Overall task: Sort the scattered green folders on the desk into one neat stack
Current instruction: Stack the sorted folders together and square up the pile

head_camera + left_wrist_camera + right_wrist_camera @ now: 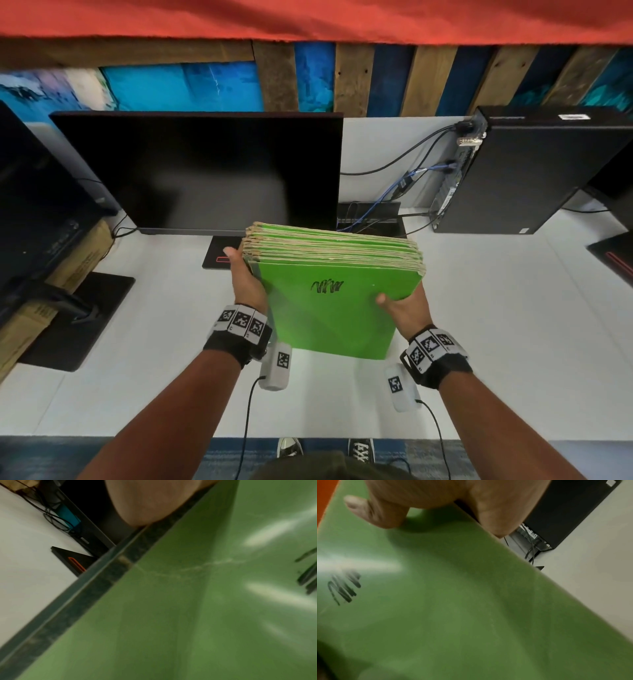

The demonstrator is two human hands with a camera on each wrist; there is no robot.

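A stack of green folders (337, 294) is held up at the centre of the head view, above the white desk (496, 325), tilted so its front cover faces the camera. A black scribble (327, 286) is marked on that cover. The left edge of the stack is gripped by the left hand (245, 279), thumb towards the top; the fingers behind the stack cannot be seen. The lower right edge is gripped by the right hand (406, 306), thumb laid on the cover and fingers hidden behind it; in the right wrist view the thumb (368, 511) is seen pressed flat on the green cover. A dark monitor (205, 171) stands behind the stack, upper centre. A black computer case (534, 171) lies at the upper right, with cables (394, 164) attached.
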